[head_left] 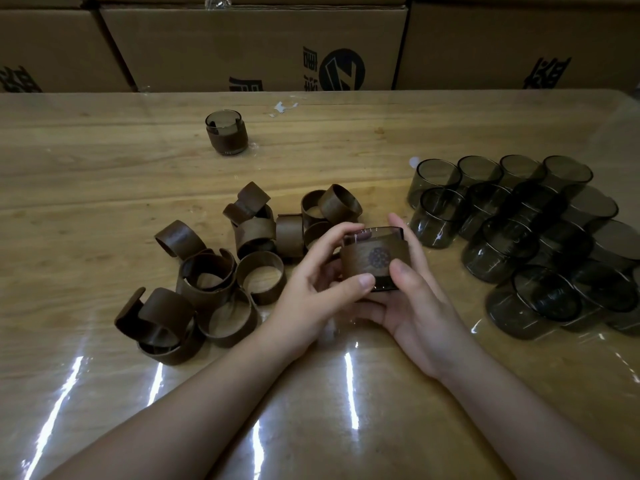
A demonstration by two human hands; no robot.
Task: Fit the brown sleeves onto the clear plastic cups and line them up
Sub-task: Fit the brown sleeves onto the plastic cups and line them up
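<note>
1. Left hand (313, 289) grip: fingers curled over the rim, thumb on the lower edge of the smoky clear plastic cup (375, 237).
2. Right hand (412, 303) grip: thumb pressed on the brown sleeve (372, 259) with round printed emblem, fingers wrapped behind.
3. Cup held just above the glossy wooden bench (104, 174), sleeve around its body.
4. Loose brown sleeves (207, 278) piled left; bare cups (519, 237) clustered right.
5. One sleeved cup (225, 132) stands alone, far side.
</note>
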